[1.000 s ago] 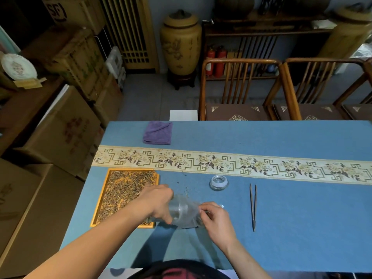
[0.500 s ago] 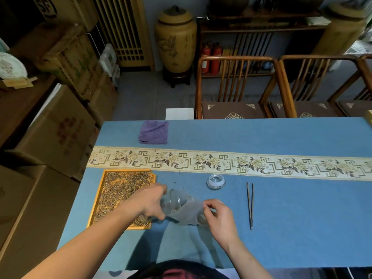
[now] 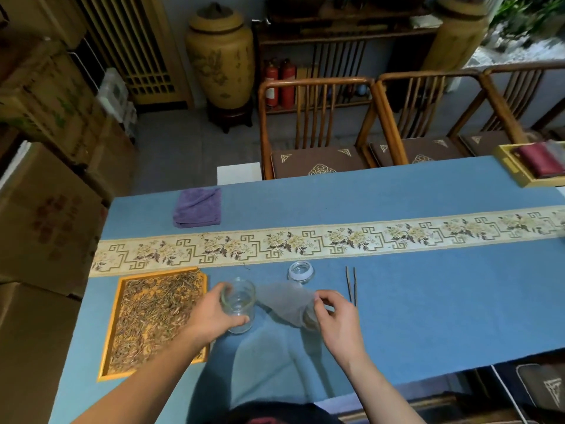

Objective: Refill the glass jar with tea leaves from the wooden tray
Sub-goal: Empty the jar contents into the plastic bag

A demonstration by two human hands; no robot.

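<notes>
Wooden tray point(image 3: 113, 333): set at the left end of the blue table cloth point(image 3: 428, 301), just below the patterned runner point(image 3: 336, 240); its floor is covered with loose brown tea leaves point(image 3: 153, 313).
Purple cloth point(image 3: 197, 207): laid folded beyond the runner, well apart from the tray.
Left hand point(image 3: 211, 316): curled round the glass jar; fingers are wrapped on the jar's left wall and the thumb is laid across its lower front. The forearm is crossed over the tray's near right corner.
Glass jar point(image 3: 239, 301): stood upright on the cloth just right of the tray, mouth open. No leaves can be made out inside it.
Grey mesh point(image 3: 284, 302): a thin, translucent piece is stretched from beside the jar to the right hand; what it is exactly cannot be told.
Lid point(image 3: 300, 271): placed on the cloth beyond the mesh, near the runner, apart from the jar.
Right hand point(image 3: 336, 319): fingers are bent and drawn together, with the thumb and fingertips pinched on the right end of the mesh; something small and brownish is seen under them, too blurred to name.
Tweezers point(image 3: 351, 284): laid on the cloth just right of the right hand, untouched.
</notes>
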